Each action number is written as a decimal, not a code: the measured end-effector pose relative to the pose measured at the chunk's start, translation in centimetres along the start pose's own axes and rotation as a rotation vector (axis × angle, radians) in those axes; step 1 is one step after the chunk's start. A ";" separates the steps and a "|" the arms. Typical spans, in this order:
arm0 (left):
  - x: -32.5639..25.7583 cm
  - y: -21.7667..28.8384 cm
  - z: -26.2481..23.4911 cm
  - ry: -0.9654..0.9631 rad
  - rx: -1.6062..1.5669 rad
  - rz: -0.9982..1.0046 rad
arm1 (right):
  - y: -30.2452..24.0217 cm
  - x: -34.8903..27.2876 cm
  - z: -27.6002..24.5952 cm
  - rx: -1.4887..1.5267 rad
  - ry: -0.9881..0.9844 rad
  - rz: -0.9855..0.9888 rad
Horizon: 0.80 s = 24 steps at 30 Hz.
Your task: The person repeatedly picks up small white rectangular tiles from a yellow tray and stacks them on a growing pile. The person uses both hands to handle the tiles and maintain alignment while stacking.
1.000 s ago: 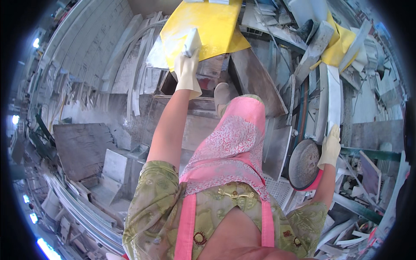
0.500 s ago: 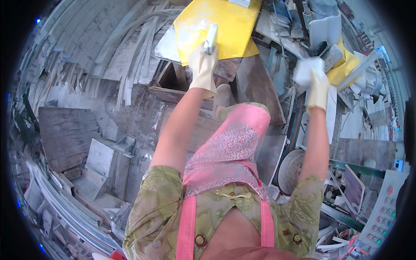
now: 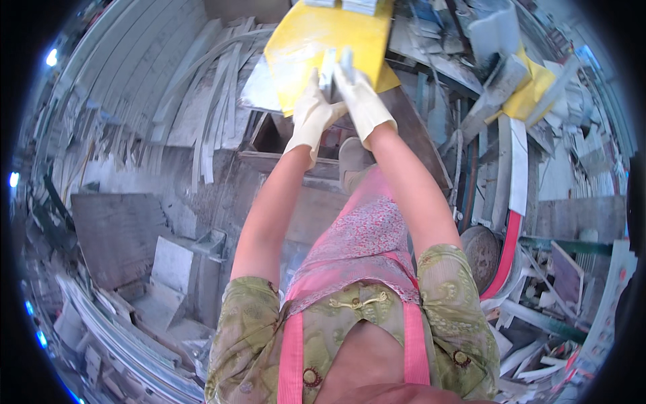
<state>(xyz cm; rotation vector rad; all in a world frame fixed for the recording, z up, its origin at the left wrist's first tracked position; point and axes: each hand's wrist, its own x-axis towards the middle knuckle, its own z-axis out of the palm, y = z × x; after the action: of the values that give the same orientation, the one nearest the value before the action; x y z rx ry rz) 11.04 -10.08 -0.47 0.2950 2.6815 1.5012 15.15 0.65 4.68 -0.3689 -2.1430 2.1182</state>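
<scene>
Both my hands wear cream rubber gloves and meet over the near part of a yellow sheet (image 3: 286,50). My left hand (image 3: 313,114) is closed on a pale flat tile (image 3: 328,73) standing on edge. Right beside it, my right hand (image 3: 362,101) grips another pale tile (image 3: 346,56), blurred by motion and seen edge-on. The two pieces are nearly side by side; I cannot tell whether they touch. Glove fingers partly hide both. Farther back on the sheet lie small stacks of pale tiles (image 3: 360,5).
Beneath the sheet is an open wooden box (image 3: 269,135). To the right runs a machine with a long belt (image 3: 517,168), white then red, near a round wheel (image 3: 482,250). Long pale strips (image 3: 219,87) are piled at the left. A shoe (image 3: 351,158) shows below my hands.
My right hand has swung from the machine at the right over to the yellow sheet, bringing its tile beside my left hand's. The left hand stays close to where it was.
</scene>
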 end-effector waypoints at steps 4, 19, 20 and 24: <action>-0.2 0.3 2.5 0.199 -0.344 -0.117 | -0.1 -0.3 0.2 -0.392 0.009 -0.181; 0.1 0.9 3.5 0.368 0.068 -0.112 | 9.3 -21.5 -42.7 -0.967 0.870 -0.013; -0.1 1.1 3.4 0.387 0.060 -0.099 | 10.4 -23.4 -44.6 -1.026 0.904 0.142; -0.7 1.7 3.3 0.377 0.076 -0.139 | 15.6 -27.4 -46.1 -1.142 0.920 0.012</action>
<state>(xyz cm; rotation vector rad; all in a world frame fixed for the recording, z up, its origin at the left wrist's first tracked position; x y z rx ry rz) 12.38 -6.55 -0.78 -0.1899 2.9686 1.5484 54.38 38.65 -7.22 -1.1172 -2.3301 0.2689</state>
